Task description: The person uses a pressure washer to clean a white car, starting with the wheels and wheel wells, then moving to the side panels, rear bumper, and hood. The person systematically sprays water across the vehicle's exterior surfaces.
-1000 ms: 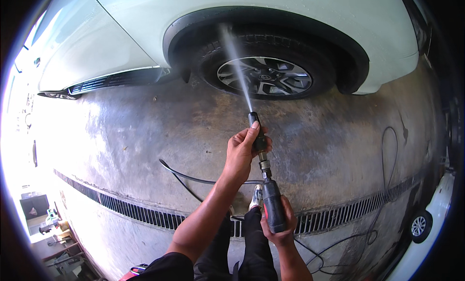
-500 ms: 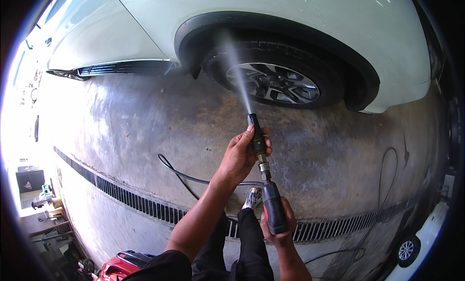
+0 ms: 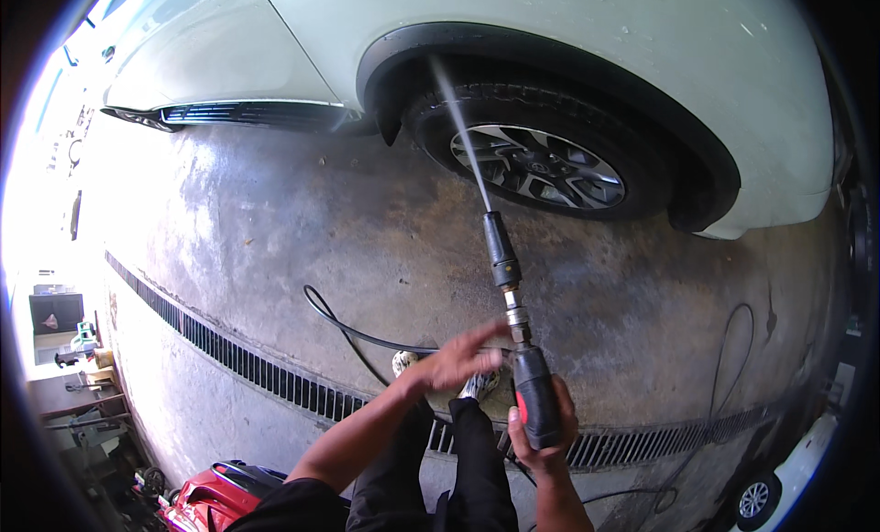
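My right hand [image 3: 550,438] is wrapped round the black and red grip of a pressure washer gun [image 3: 534,385], which points away from me. A thin white water jet [image 3: 464,138] leaves its black nozzle [image 3: 499,248] and reaches up to the rear part of the wheel arch, across the tyre [image 3: 429,129] and the edge of the alloy rim [image 3: 541,165]. My left hand [image 3: 458,358] is off the nozzle, its fingers stretched out beside the metal coupling and a little blurred. Whether its fingertips touch the coupling, I cannot tell.
A white car [image 3: 587,19] with black arch trim [image 3: 550,48] fills the far side. The black hose [image 3: 367,337] loops over the concrete floor [image 3: 302,220]. A drain grate [image 3: 229,358] crosses near my feet. Something red [image 3: 215,500] is at lower left, another white vehicle [image 3: 807,459] at lower right.
My left hand has let go of the nozzle and drawn back toward me, its fingers opening. The jet looks narrower. In the picture the gun and car have shifted slightly right.
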`<action>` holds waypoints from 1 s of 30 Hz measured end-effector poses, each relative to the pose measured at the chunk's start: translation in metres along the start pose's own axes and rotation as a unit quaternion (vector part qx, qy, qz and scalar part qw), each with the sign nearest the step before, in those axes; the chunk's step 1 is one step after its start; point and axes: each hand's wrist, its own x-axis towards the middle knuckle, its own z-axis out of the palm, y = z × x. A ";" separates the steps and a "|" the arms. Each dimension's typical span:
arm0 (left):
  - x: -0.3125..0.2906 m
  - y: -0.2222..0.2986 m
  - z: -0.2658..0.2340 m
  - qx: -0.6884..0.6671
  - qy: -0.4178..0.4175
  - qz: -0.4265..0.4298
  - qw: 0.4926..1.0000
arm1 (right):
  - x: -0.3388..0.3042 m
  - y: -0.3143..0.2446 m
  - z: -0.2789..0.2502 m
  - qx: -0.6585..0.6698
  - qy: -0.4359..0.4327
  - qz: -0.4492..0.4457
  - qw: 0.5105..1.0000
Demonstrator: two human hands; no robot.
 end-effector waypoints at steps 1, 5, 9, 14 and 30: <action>-0.015 -0.011 0.002 0.071 -0.073 -0.039 0.994 | 0.007 -0.003 -0.003 0.020 0.012 0.013 1.000; -0.050 -0.068 -0.006 -0.111 0.031 -0.103 0.988 | 0.017 0.003 -0.013 -0.005 -0.008 0.054 0.999; -0.001 0.000 -0.038 -0.256 0.140 0.037 0.956 | 0.023 -0.006 0.000 -0.011 -0.023 0.065 0.998; 0.053 0.054 -0.081 -0.464 0.136 0.052 0.874 | 0.022 -0.026 0.038 0.019 0.005 0.119 0.993; 0.036 0.060 -0.119 -0.313 0.200 -0.043 0.928 | 0.008 -0.041 0.084 -0.050 -0.001 0.056 0.997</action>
